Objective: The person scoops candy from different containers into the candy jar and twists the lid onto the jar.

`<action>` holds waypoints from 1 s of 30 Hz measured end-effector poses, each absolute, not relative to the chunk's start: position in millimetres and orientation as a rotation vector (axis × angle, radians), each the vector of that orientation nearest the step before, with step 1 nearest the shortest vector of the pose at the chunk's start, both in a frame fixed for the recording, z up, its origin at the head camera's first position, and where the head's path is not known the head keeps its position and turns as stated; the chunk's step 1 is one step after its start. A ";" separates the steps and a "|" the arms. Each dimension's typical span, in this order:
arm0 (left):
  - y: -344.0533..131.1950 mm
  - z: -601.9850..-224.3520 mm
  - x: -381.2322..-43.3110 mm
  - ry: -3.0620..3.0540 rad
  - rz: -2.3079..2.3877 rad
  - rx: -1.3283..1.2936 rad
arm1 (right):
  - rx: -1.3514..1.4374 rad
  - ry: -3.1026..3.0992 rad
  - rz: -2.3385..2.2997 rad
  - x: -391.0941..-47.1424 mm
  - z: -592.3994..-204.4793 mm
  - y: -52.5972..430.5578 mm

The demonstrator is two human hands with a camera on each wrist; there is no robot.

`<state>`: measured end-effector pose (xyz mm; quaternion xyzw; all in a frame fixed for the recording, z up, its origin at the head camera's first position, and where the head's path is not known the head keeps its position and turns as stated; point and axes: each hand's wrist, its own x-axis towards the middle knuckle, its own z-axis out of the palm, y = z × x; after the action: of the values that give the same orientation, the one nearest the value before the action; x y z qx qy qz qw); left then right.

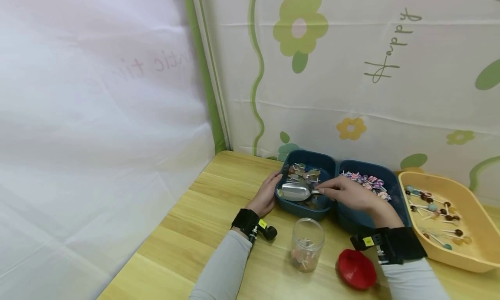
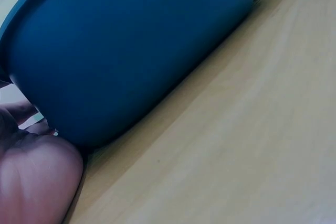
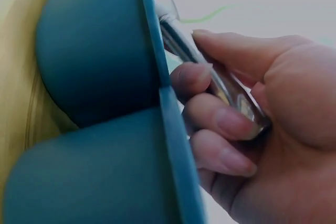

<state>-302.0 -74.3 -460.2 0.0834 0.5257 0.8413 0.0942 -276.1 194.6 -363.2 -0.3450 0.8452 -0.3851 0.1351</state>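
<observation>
My right hand [image 1: 347, 193] grips the handle of a metal scoop [image 1: 296, 191], its fingers curled round it in the right wrist view. The scoop lies low over the front part of the left blue bin [image 1: 306, 211], which holds small wrapped lollipops [image 1: 302, 173]. One wrapped candy shows at the scoop's mouth. Against the bin's left wall rests my left hand [image 1: 267, 195], fingers extended along the outside; the left wrist view shows its palm [image 2: 39, 182] close beside the bin's wall. In front stands a clear jar [image 1: 307, 245], uncovered, with some wrapped candies in its lower part.
A second blue bin [image 1: 394, 172] with purple-and-pink striped candies adjoins the first. Right of it is a yellow bin [image 1: 474, 222] with round lollipops on sticks. A red lid-like disc [image 1: 356, 268] lies on the wooden table [image 1: 187, 230] near my right forearm. Printed curtains hang behind and left.
</observation>
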 end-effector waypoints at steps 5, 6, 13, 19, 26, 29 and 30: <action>-74.4 -459.0 -301.7 1.581 2.476 0.225 | -0.956 2.420 -1.194 -281.5 -367.7 199.2; -74.5 -458.5 -301.1 1.588 2.473 0.217 | -0.951 2.420 -1.196 -282.4 -368.8 199.4; -74.3 -460.9 -300.8 1.588 2.466 0.192 | -0.903 2.432 -1.224 -281.4 -369.5 199.7; -73.3 -461.9 -303.7 1.574 2.476 0.203 | -0.825 2.462 -1.272 -276.8 -363.2 199.4; -73.0 -460.6 -303.8 1.583 2.481 0.190 | -0.862 2.455 -1.281 -278.9 -362.7 201.1; -73.1 -460.2 -302.8 1.585 2.484 0.187 | -0.888 2.450 -1.324 -277.8 -359.3 207.0; -73.0 -460.3 -302.7 1.591 2.483 0.186 | -0.891 2.459 -1.338 -276.6 -356.9 209.9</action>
<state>-302.7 -73.0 -460.3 0.0626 0.5361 0.8366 0.0934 -276.6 209.9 -356.9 -0.3016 0.8328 -0.4530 0.1018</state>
